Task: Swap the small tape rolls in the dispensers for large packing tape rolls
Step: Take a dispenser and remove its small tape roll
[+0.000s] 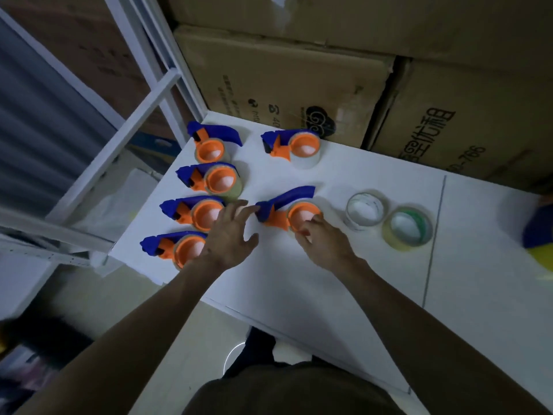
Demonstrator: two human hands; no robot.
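Cardboard boxes [299, 85] crowd the back edge of the white surface [299, 280], and a white metal rack [125, 115] closes off the left. I count six blue-and-orange plastic dispensers: four in a column on the left [206, 178], one farther back [294, 145], and the near dispenser [287, 209] I am working at. My left hand [230, 235] hovers spread, fingers straight, between the column and that dispenser's blue nose, and covers part of the two lower dispensers. My right hand [324, 241] has its fingers curled at the round orange hub, pinching its near rim; the roll beneath is hidden, so I cannot tell its size. Just right lie two loose rolls, a clear glossy one [365, 209] and a yellowish one [408, 229] with green inside its core. A blue-and-yellow object [538, 235] at the right edge is cut off and blurred.
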